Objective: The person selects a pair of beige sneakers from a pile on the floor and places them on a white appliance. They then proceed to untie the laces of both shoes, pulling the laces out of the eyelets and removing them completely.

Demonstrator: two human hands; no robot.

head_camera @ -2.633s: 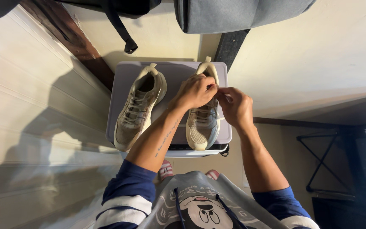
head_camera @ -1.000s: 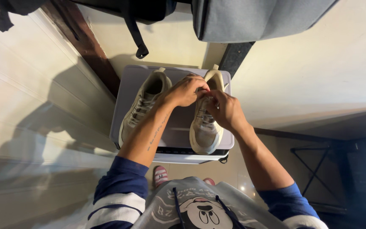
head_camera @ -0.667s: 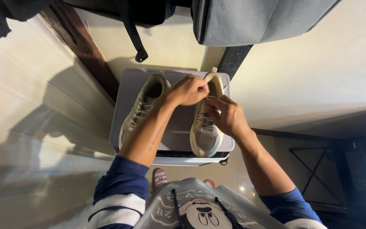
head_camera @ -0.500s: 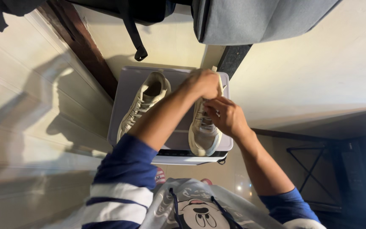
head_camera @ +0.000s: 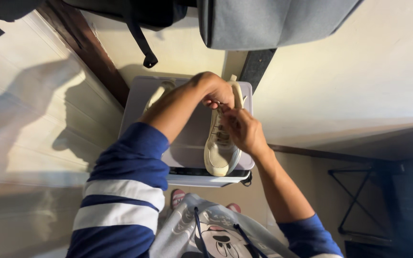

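A beige sneaker (head_camera: 220,152) stands on the lid of a pale grey plastic box (head_camera: 187,143), toe toward me. My left hand (head_camera: 214,90) grips its laces near the ankle opening, fingers curled. My right hand (head_camera: 241,129) pinches the laces just below, over the tongue. The second beige sneaker (head_camera: 161,89) lies on the left of the lid, mostly hidden behind my raised left forearm.
A grey backpack (head_camera: 268,21) and a dark bag with a hanging strap (head_camera: 142,45) hang above the box. A pale panelled wall runs along the left, a dark wooden post beside it. A black metal stand (head_camera: 359,196) is at the lower right.
My left arm has lifted and swung across, now covering the left sneaker. Both hands stay on the right sneaker's laces, shifted slightly toward its heel.
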